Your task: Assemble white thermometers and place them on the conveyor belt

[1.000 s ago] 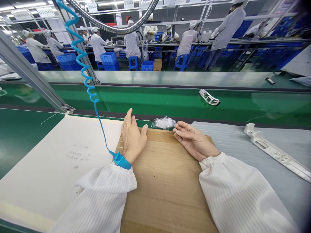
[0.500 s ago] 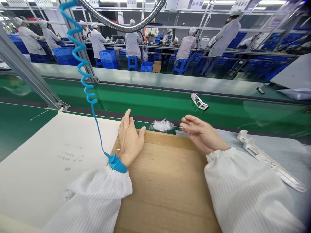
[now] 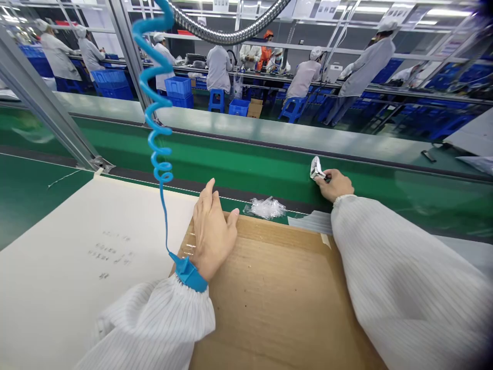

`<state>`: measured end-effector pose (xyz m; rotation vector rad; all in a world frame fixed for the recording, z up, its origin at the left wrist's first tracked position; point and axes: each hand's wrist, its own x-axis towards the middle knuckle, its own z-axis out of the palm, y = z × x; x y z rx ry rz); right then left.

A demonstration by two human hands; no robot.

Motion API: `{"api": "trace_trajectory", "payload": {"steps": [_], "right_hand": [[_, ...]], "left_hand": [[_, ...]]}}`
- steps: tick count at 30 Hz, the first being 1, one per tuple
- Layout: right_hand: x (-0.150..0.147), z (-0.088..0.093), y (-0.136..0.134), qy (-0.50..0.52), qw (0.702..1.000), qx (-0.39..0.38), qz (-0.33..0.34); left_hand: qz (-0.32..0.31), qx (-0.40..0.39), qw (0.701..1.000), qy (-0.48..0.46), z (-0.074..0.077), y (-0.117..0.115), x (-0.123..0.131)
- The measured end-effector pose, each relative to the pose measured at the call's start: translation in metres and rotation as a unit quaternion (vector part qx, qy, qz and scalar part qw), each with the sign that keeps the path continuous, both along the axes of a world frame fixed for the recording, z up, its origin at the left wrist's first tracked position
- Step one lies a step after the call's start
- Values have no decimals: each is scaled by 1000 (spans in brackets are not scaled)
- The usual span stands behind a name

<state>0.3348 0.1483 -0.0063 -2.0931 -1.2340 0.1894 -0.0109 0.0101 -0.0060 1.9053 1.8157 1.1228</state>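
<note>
- The step in hand is judged to be the taking up of a small white-and-silver moulded part (image 3: 316, 168) from the green conveyor belt (image 3: 239, 163) by the right hand (image 3: 335, 185)
- The right grip is closed: the part is pinched at its near end by the fingertips (image 3: 322, 177), though whether it has been lifted clear of the belt cannot be told
- The left grip is open: the left hand (image 3: 212, 231) is laid on a sheet of brown cardboard (image 3: 277, 303), its fingers spread and nothing held
- A firm, steady pinch is judged to be called for by the next move, since the part is small and little of it is gripped
- The part is seen above the belt, beyond the cardboard's far edge and well to the right of the left hand
- Its surface looks glossy and pale, with a silvery sheen; fine detail is hidden by the fingers and is too small to tell
- A loose bundle of clear plastic film (image 3: 265, 208) lies at the cardboard's far edge, between the two hands
- A blue wrist strap (image 3: 188, 274) is worn on the left wrist, and its blue coiled cord (image 3: 157, 123) rises from it
- A white sheet with faint printing (image 3: 69, 267) lies on the worktop (image 3: 34, 190) to the left of the cardboard
</note>
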Motion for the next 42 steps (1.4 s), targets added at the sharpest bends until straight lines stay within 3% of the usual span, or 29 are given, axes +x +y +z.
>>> {"api": "trace_trajectory", "payload": {"steps": [3,8,10,12,14,16,18,19,21,23,27,32,36,39,42], "right_hand": [[-20,14,-7,0,1000,20,17],[-59,71,-56,109,982,102,116],[-77,89,-86,182,962,86,183],[-94,95,-114,263,931,37,251],[-110,89,-137,331,899,5,288],[-121,75,-152,363,885,-3,293],[-128,60,-161,346,894,6,286],[-129,53,-163,313,907,18,280],[-129,44,-165,209,939,71,262],[-128,41,-165,79,948,138,275],[-129,39,-162,-162,903,188,349],[-134,37,-156,-315,864,229,320],[-141,37,-156,-358,845,225,326],[-147,36,-158,-295,866,200,351],[-147,28,-152,-190,894,173,366]], "left_hand": [[-6,-9,1000,-8,2,0,0],[-46,19,995,-82,10,-2,0],[-72,31,988,-131,13,-4,1],[-108,26,976,-187,17,-7,4],[-178,-25,952,-247,22,-12,6],[-275,-130,912,-275,29,-18,9],[-331,-230,879,-253,36,-25,11],[-331,-255,879,-230,39,-27,11],[-291,-256,901,-193,42,-30,12],[-249,-227,925,-176,41,-29,13],[-243,-196,937,-157,29,-21,11],[-251,-162,946,-127,24,-15,5],[-214,-194,947,-141,28,-14,7],[-166,-216,944,-186,28,-11,8],[-77,-188,958,-202,26,-6,6]]}}
